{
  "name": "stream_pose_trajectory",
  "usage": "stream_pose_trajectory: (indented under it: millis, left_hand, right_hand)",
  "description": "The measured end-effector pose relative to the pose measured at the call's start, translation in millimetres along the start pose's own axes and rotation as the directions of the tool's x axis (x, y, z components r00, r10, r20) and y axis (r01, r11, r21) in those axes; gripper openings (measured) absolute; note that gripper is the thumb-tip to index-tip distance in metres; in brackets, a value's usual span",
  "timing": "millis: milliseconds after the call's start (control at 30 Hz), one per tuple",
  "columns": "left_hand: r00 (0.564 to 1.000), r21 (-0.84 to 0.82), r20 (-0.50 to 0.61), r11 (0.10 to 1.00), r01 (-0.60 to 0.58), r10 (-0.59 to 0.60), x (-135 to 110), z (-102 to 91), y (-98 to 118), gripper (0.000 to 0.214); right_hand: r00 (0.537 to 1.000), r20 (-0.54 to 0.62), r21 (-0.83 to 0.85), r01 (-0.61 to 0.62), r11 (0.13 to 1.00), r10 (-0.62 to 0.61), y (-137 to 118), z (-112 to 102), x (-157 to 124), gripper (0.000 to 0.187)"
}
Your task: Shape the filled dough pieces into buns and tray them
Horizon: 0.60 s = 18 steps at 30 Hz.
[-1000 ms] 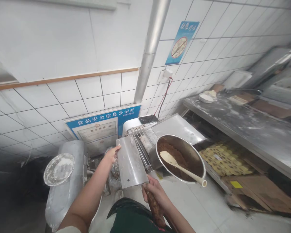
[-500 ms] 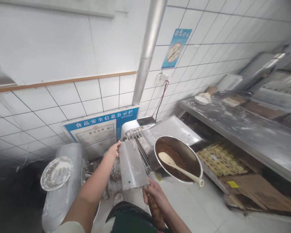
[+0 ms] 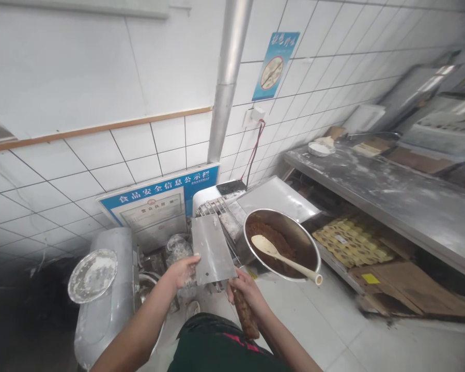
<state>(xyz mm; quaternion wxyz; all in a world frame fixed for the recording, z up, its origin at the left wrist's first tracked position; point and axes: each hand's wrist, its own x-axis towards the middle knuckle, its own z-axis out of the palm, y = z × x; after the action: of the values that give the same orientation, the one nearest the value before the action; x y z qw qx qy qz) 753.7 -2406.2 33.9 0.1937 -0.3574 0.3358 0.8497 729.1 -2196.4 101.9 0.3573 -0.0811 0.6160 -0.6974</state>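
Note:
In my right hand [image 3: 248, 293] is the brown handle of a cleaver [image 3: 212, 248] with a wide, flat metal blade. The blade tilts up and away from me, its broad face towards the camera. My left hand [image 3: 184, 272] pinches the blade's left edge, thumb on the face and the other fingers mostly hidden behind. Just right of the blade stands a deep metal pot [image 3: 313, 243] with brown, crumbly or paste-like contents. A pale wooden spoon [image 3: 284, 258] lies across the pot, its handle over the near rim.
Behind the blade is a white machine with a wire rack [image 3: 211, 206]. On the left, a floury plate [image 3: 93, 276] rests on a grey metal machine [image 3: 104, 320]. A flour-dusted steel table [image 3: 372, 191] is at right, with yellow trays [image 3: 352, 243] and cardboard [image 3: 414, 297] below.
My left hand has slid down the blade's left edge, from near its far corner towards me. My right hand keeps its hold on the handle. The view has shifted slightly.

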Motion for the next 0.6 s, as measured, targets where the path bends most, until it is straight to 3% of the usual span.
stream_pose_trajectory:
  millis: [100, 233, 433, 600]
  left_hand:
    - [0.997, 0.031, -0.025, 0.996, -0.078, 0.079, -8, 3.1, -15, 0.017]
    - [0.988, 0.031, -0.120, 0.995, -0.096, 0.099, -3, 6.4, -13, 0.014]
    - [0.981, -0.014, -0.144, 0.991, -0.135, 0.132, 13, 14.2, 19, 0.019]
    - [0.985, 0.108, -0.160, 0.993, -0.041, 0.058, -6, 34.2, 48, 0.032]
  right_hand:
    - [1.000, 0.023, 0.008, -0.004, 1.000, 0.004, 1, 0, 2, 0.019]
    - [0.999, 0.037, 0.027, 0.001, 1.000, -0.002, 2, 1, 2, 0.017]
    - [0.997, 0.079, 0.048, -0.009, 0.999, 0.005, -5, -1, 1, 0.015]
    - [0.998, 0.046, 0.099, -0.034, 0.994, 0.030, 6, 2, 0, 0.011]
